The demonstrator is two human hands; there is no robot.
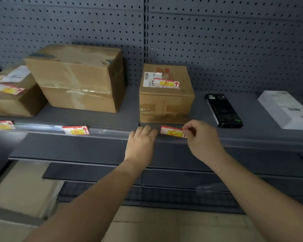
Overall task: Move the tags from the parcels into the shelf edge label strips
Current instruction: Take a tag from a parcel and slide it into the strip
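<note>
My right hand [202, 138] pinches the right end of a red, white and yellow tag marked C [171, 132] at the shelf edge label strip [112, 132]. Just left of that tag, my left hand [142, 140] rests on the strip with its fingers curled over the edge. Behind them stands a small cardboard parcel [166, 103] with a tag marked E [166, 83] lying on top. Two tags sit in the strip further left, one marked B [76, 130] and one at the far left [1, 125]. A low parcel at the left [10, 100] carries more tags [10, 89].
A large cardboard box [77, 79] stands between the left and the small parcel. A black handheld device [223, 110] and a white box [287, 110] lie on the shelf to the right. Grey pegboard [217, 41] backs the shelf. Lower shelves [164, 180] sit below.
</note>
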